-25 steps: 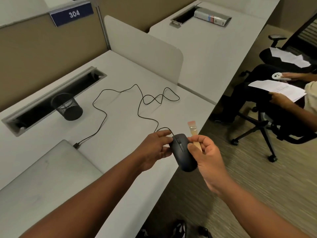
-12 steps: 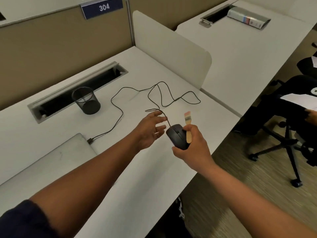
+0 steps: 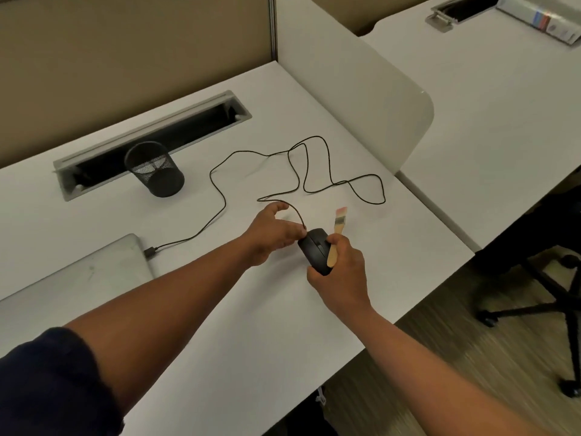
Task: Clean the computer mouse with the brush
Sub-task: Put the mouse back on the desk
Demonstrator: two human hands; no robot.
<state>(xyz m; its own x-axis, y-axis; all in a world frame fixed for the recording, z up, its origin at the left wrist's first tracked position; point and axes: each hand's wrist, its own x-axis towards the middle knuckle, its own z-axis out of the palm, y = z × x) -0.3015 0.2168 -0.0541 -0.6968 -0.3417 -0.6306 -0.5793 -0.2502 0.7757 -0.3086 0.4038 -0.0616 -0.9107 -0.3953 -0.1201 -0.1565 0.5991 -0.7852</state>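
A black wired computer mouse (image 3: 314,248) is held just above the white desk (image 3: 220,309). My right hand (image 3: 341,275) grips its rear and right side. That hand also clamps a small brush (image 3: 335,240) against the mouse, wooden handle under the thumb, pink-tipped bristles pointing up and away. My left hand (image 3: 267,236) reaches in from the left. Its fingertips touch the mouse's front left, where the cable (image 3: 220,196) leaves, and its thumb is lifted off. The cable loops across the desk to a plug by the laptop.
A closed grey laptop (image 3: 72,278) lies at the left. A black mesh pen cup (image 3: 154,171) stands before a cable slot (image 3: 94,158). A white divider panel (image 3: 361,99) bounds the desk's right side. An office chair base (image 3: 553,297) stands beyond the front right edge.
My right hand carried the mouse and brush from off the desk's edge to over the desk. My left hand let go, opened, and now touches the mouse's front again. The view shifted left.
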